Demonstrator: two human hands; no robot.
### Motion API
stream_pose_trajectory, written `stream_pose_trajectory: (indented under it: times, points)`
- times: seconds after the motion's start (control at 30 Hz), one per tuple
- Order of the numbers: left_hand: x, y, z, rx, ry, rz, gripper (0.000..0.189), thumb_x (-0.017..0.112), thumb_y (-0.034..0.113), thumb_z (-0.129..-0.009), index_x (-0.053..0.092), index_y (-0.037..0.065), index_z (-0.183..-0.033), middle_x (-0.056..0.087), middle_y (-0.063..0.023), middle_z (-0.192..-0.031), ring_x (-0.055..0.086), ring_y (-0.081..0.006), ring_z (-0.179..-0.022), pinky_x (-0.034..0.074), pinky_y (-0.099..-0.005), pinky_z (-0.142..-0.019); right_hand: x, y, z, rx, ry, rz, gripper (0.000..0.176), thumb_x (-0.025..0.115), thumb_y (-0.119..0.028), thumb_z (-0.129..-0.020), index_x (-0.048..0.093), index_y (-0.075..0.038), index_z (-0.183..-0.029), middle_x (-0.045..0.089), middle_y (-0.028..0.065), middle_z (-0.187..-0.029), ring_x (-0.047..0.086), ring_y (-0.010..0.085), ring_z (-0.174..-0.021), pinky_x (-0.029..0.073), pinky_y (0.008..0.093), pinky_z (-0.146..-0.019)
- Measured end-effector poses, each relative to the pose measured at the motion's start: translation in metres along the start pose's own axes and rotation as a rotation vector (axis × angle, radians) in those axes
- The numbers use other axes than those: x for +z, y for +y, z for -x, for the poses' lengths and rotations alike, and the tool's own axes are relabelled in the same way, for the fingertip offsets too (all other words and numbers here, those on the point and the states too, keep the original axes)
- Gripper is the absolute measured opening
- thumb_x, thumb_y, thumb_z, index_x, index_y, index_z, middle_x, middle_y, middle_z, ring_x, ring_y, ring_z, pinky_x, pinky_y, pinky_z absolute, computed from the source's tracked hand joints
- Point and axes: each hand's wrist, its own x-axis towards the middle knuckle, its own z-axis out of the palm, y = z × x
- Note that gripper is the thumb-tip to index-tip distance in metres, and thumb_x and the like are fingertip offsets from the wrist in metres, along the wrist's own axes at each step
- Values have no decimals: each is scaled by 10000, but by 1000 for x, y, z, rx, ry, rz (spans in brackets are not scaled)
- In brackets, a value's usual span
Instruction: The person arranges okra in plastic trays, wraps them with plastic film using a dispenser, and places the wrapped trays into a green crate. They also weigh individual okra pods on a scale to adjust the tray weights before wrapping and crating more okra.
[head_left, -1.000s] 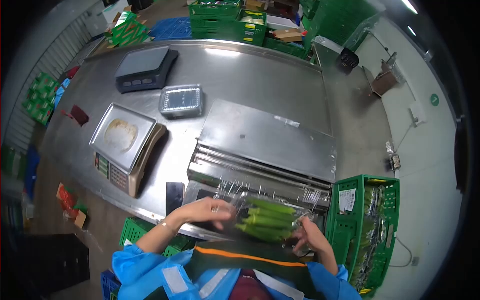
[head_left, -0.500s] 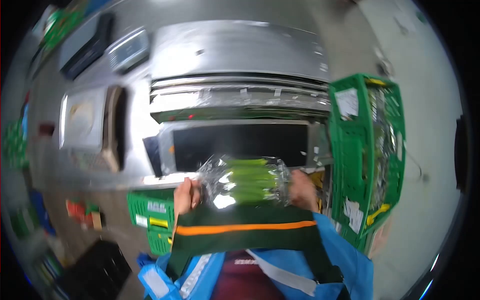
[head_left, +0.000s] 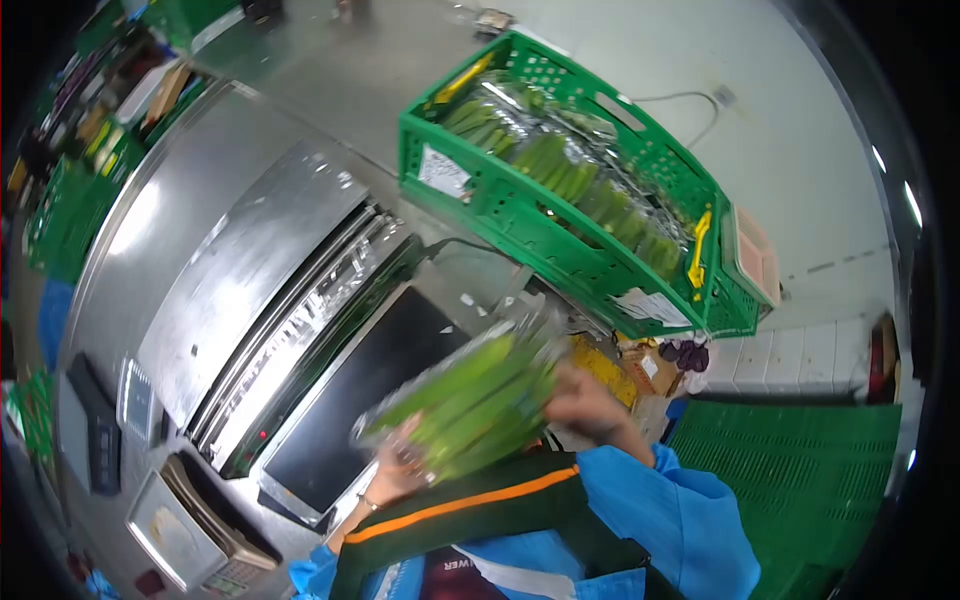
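A clear plastic pack of long green vegetables (head_left: 470,400) is held up in front of my body, slanting up to the right and slightly blurred. My left hand (head_left: 398,462) grips its lower left end from beneath, the fingers partly behind the film. At the right end, my right hand (head_left: 590,402) is closed on the wrap. Under and behind the pack lies the black plate (head_left: 365,395) of a steel wrapping machine. Up and to the right stands a green crate (head_left: 560,225) with several similar packs inside.
A scale (head_left: 175,530) and a grey device (head_left: 138,400) stand on the steel table (head_left: 190,210) at the left. Right of me is a green slatted surface (head_left: 790,480). A pink crate (head_left: 750,255) and a cardboard box (head_left: 655,370) lie near the green crate.
The view has swung toward the right, bringing the green crate to the upper middle. The pack has been raised nearer and tilted, with both hands still on it.
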Motion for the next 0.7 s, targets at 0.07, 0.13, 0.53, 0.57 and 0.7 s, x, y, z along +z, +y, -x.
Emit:
stream_pose_trajectory:
  times: [0.07, 0.13, 0.53, 0.57, 0.7]
  points:
    - [32, 29, -43, 84, -180, 193, 381, 497, 180, -906, 406, 38, -1248, 521, -64, -1082, 485, -132, -954, 409, -284, -828, -82, -31, 7, -267, 370, -27, 501, 663, -186, -746, 491, -38, -1192, 547, 48, -1024, 525, 160, -923, 439, 319, -790]
    - [54, 49, -74, 234, -237, 227, 321, 514, 95, -896, 433, 17, -1196, 507, -57, -1062, 466, -108, -964, 390, -248, -838, -119, -99, 18, -677, 537, -16, 516, 643, -265, -809, 443, -63, -1240, 530, 24, -975, 529, 143, -887, 466, 306, -724]
    - [107, 26, -142, -67, -68, 86, 169, 543, 19, -870, 517, 22, -1037, 575, -34, -1015, 534, -77, -899, 428, -224, -808, -297, -169, -92, -320, 667, 1379, 529, 568, -366, -836, 433, -100, -1273, 508, 136, -1184, 468, 305, -1096, 398, 462, -885]
    - [106, 15, -143, -92, -23, 65, 160, 543, 21, -871, 521, 22, -1028, 578, -34, -1010, 536, -80, -898, 431, -226, -808, -291, -165, -84, -458, 716, 1368, 546, 575, -371, -827, 430, -93, -1273, 500, 145, -1202, 445, 326, -1124, 383, 467, -907]
    - [111, 19, -160, -109, 12, -177, 114, 543, 30, -866, 542, 21, -980, 592, -47, -976, 546, -97, -898, 434, -237, -821, -273, -134, -87, -619, 574, 1849, 538, 604, -343, -810, 455, -70, -1249, 467, 144, -1267, 393, 361, -1192, 342, 434, -967]
